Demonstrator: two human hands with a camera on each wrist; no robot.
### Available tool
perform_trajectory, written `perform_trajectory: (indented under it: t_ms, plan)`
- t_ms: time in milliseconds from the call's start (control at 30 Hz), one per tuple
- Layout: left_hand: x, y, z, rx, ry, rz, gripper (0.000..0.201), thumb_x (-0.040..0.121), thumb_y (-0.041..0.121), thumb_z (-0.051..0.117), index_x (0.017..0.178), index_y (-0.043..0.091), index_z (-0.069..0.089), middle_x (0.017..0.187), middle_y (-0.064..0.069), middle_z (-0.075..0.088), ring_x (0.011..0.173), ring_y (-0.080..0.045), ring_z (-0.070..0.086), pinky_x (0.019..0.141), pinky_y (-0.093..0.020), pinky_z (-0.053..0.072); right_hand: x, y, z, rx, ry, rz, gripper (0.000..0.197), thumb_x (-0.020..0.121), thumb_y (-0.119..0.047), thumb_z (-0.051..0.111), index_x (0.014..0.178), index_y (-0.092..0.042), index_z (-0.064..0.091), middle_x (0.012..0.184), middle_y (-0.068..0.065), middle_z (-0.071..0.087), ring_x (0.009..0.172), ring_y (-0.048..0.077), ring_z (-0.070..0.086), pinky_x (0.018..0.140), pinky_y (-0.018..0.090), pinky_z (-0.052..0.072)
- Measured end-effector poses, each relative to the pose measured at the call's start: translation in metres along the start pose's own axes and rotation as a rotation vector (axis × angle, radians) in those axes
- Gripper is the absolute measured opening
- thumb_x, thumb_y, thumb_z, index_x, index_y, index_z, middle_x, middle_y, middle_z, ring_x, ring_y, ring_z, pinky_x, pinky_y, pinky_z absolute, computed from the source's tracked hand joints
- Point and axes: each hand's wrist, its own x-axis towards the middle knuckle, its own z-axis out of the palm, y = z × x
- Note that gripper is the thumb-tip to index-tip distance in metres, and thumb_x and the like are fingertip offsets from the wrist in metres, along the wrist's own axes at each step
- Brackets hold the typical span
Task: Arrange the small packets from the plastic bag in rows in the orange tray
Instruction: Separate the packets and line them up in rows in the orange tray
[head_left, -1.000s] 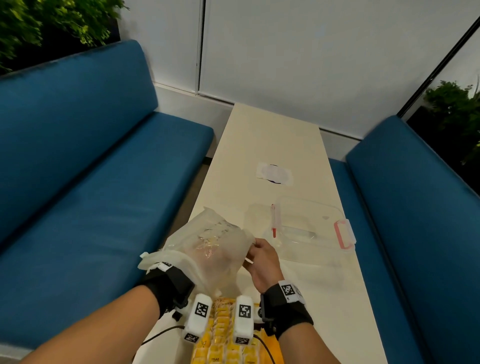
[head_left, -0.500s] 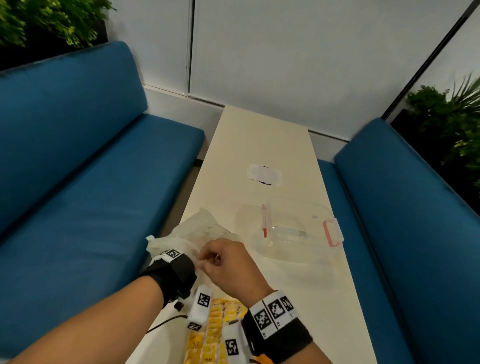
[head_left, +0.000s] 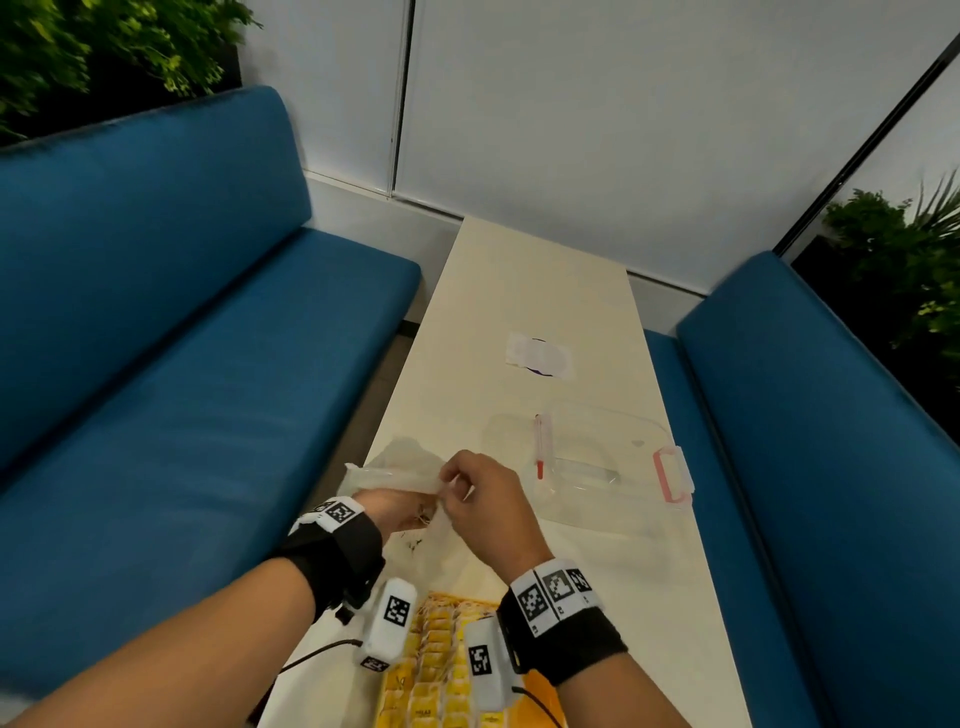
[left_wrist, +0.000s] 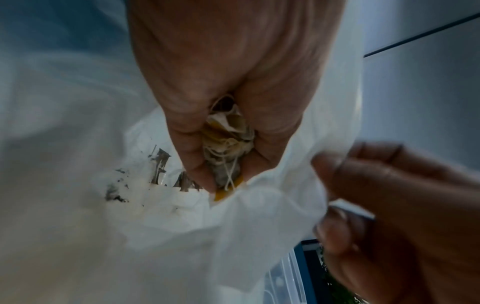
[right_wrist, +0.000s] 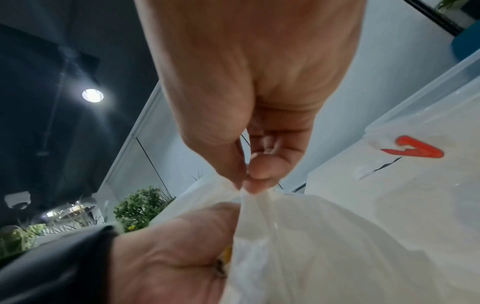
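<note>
A thin white plastic bag (head_left: 395, 470) lies crumpled on the table in front of me. My left hand (head_left: 400, 506) is inside it, and in the left wrist view its fingers (left_wrist: 192, 144) are curled round a bunch of small packets (left_wrist: 226, 144) with white strings and yellow tags. My right hand (head_left: 462, 480) pinches the bag's rim (right_wrist: 249, 195) between thumb and forefinger and holds it up. The orange tray (head_left: 540, 691) sits at the near edge under my wrists, with rows of yellow packets (head_left: 436, 670) in it.
A clear plastic box (head_left: 597, 467) with a pink latch (head_left: 670, 475) stands right of the bag, a red-tipped stick (head_left: 539, 447) lying on it. A white sticker (head_left: 537, 356) lies farther along the narrow table (head_left: 519, 291). Blue benches (head_left: 182, 364) flank both sides.
The bag has dropped from held up to low on the table. My right hand moved left to the bag's rim and now pinches it while my left hand went inside.
</note>
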Motion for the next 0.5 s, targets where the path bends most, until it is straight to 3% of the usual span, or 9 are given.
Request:
perform_trajectory:
  t_ms: [67, 100, 200, 267, 367, 500]
  plan:
    - [-0.011, 0.006, -0.001, -0.038, -0.077, 0.008, 0.010, 0.094, 0.006, 0.063, 0.086, 0.013, 0.065, 0.074, -0.008, 0.062, 0.067, -0.016, 0.056, 0.062, -0.028, 0.051, 0.003, 0.007, -0.003, -0.007, 0.027, 0.034, 0.009, 0.089, -0.017, 0.060, 0.087, -0.026, 0.060, 0.083, -0.008, 0.054, 0.070, 0.012, 0.058, 0.070, 0.037, 0.056]
    - [-0.017, 0.009, -0.002, -0.076, -0.130, 0.007, 0.010, 0.094, 0.005, 0.062, 0.089, 0.013, 0.065, 0.072, -0.006, 0.060, 0.066, -0.015, 0.055, 0.064, -0.029, 0.052, 0.004, 0.009, -0.003, -0.019, 0.031, 0.044, 0.008, 0.090, -0.018, 0.059, 0.088, -0.025, 0.059, 0.084, -0.007, 0.053, 0.070, 0.014, 0.059, 0.070, 0.039, 0.057]
    - [-0.026, 0.006, -0.011, -0.233, -0.268, -0.054, 0.017, 0.094, 0.000, 0.062, 0.106, 0.010, 0.069, 0.079, -0.002, 0.064, 0.070, -0.011, 0.059, 0.064, -0.028, 0.057, 0.009, 0.007, 0.001, -0.063, 0.037, 0.018, 0.007, 0.092, -0.016, 0.054, 0.093, -0.022, 0.057, 0.092, -0.001, 0.055, 0.077, 0.021, 0.062, 0.070, 0.040, 0.056]
    - [-0.028, 0.001, -0.018, -0.264, -0.285, -0.105, 0.024, 0.091, -0.003, 0.063, 0.111, 0.008, 0.071, 0.089, -0.004, 0.066, 0.078, -0.012, 0.063, 0.067, -0.028, 0.060, 0.011, 0.007, 0.004, -0.128, 0.064, -0.010, 0.009, 0.093, -0.013, 0.052, 0.098, -0.017, 0.058, 0.099, 0.003, 0.055, 0.082, 0.024, 0.061, 0.072, 0.038, 0.052]
    - [-0.036, -0.006, -0.028, -0.304, -0.294, -0.108, 0.029, 0.079, -0.005, 0.071, 0.105, 0.006, 0.072, 0.104, -0.014, 0.067, 0.096, -0.023, 0.065, 0.080, -0.037, 0.062, 0.014, 0.015, 0.003, -0.197, 0.112, -0.018, 0.010, 0.094, -0.011, 0.050, 0.100, -0.014, 0.058, 0.101, 0.005, 0.053, 0.082, 0.026, 0.060, 0.071, 0.039, 0.050]
    - [-0.048, -0.024, -0.038, -0.321, -0.397, -0.084, 0.034, 0.065, 0.000, 0.082, 0.096, 0.012, 0.071, 0.108, -0.017, 0.066, 0.106, -0.031, 0.063, 0.098, -0.049, 0.053, 0.016, 0.030, -0.002, -0.302, 0.105, -0.034, 0.011, 0.097, -0.015, 0.050, 0.103, -0.013, 0.060, 0.103, 0.005, 0.052, 0.078, 0.029, 0.059, 0.069, 0.040, 0.049]
